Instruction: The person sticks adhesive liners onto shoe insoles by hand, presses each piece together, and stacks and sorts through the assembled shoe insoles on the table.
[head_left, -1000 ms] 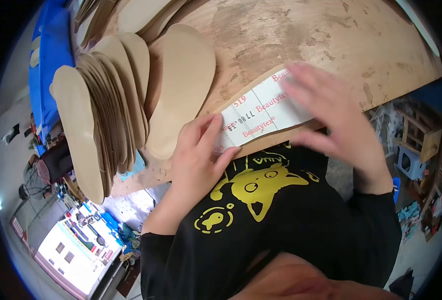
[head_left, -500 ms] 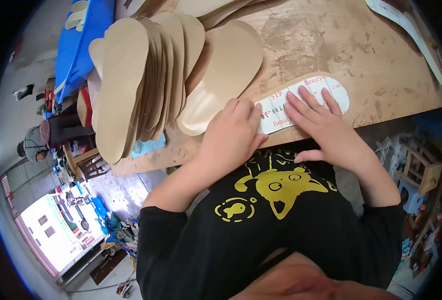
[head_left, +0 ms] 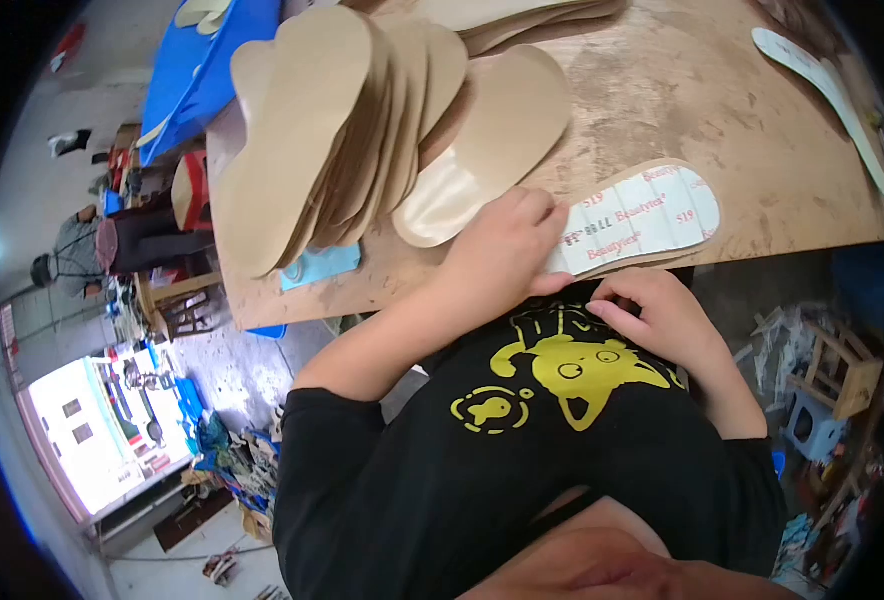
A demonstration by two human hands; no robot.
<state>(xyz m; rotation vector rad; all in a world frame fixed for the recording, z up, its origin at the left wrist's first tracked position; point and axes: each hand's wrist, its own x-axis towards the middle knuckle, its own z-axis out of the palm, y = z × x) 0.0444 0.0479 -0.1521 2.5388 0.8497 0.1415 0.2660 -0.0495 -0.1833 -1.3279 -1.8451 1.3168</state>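
A tan insole-shaped piece with a white printed sheet on top lies at the table's front edge. My left hand rests on its left end, fingers bent together, thumb at the near edge; whether it pinches the sheet is hidden. Just off the table edge, before the black shirt, my right hand is curled with thumb and forefinger close together; anything between them is too small to make out. Left of the sheet lies a single tan insole, beside a fanned stack of tan insoles.
Light blue piece under the stack's near side. More tan pieces lie at the back of the wooden table. A white curved piece is at the right. Blue container at upper left; another person beyond it; wooden stool at lower right.
My right hand has come off the white sheet and drawn back to the table edge, its fingers curling. My left hand stays at the sheet's left end. The view has shifted.
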